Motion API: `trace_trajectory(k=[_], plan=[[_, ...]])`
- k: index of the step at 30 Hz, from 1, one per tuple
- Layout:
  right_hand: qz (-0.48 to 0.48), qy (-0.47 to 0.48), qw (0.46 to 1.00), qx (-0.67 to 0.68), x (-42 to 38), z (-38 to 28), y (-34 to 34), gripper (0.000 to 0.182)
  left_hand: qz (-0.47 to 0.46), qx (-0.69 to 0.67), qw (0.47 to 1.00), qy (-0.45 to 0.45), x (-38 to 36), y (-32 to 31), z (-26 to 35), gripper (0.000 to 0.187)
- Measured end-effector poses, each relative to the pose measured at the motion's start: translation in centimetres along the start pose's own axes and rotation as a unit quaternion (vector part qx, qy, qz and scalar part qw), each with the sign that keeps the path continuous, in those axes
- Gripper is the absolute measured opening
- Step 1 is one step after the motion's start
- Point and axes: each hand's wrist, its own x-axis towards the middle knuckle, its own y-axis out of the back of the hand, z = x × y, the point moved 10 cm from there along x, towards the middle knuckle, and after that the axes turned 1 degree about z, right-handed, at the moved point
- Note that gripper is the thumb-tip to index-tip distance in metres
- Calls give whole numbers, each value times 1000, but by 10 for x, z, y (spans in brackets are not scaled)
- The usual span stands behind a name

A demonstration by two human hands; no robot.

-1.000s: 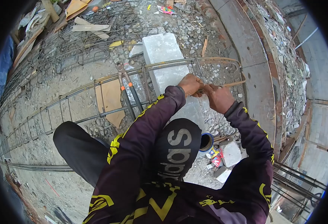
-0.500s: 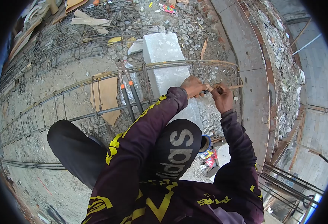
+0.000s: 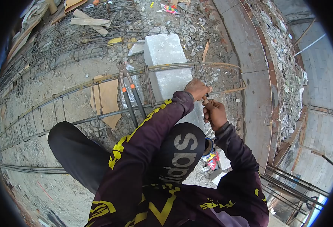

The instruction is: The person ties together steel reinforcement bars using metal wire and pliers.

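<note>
A long rebar cage (image 3: 109, 77) of thin steel bars and stirrups crosses the ground in front of me. My left hand (image 3: 197, 89) is closed around its lower bar, where a stirrup (image 3: 202, 72) comes down. Just below and to the right, my right hand (image 3: 215, 113) pinches thumb and fingers together against the same joint. Something small and dark shows between the hands, too small to name. Under the cage lies a pale concrete block (image 3: 166, 49). Orange-banded cutters (image 3: 130, 90) with black handles lean across the bars to the left, touched by neither hand.
More bent rebar (image 3: 87, 41) lies at the upper left, with wood strips (image 3: 90, 22). A brown cardboard piece (image 3: 107, 100) sits under the cage. On the right runs a concrete ledge (image 3: 255, 81). A blue-rimmed roll (image 3: 208, 145) is beside my knee.
My right hand has moved down and left, away from the bar's bent end, and its fingers are now below the joint. My left hand stays at nearly the same place.
</note>
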Motion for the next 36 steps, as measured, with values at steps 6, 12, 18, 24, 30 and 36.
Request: trace_trajectory(k=[6,12,18,24,30,36], plan=[[-84,-67,987,117,2,-34,17,15,-24,27,999,-15,-4,-4,7,50],[91,378,658,-645,-28,-160,-8,38,15,42,999,-15,11,-7,-10,47],[-123,341,659,-659,-73,-138,-239,79,84,30,996,-15,31,-13,-28,42],[-195,273,697,-634,-22,-58,-301,94,44,24,999,20,13,-10,-16,47],[-248,146,940,-182,-24,-151,-260,42,62,107,987,-99,-14,4,15,47],[-207,89,939,-260,-77,-188,-108,32,-32,-168,985,28,2,-7,-6,53]])
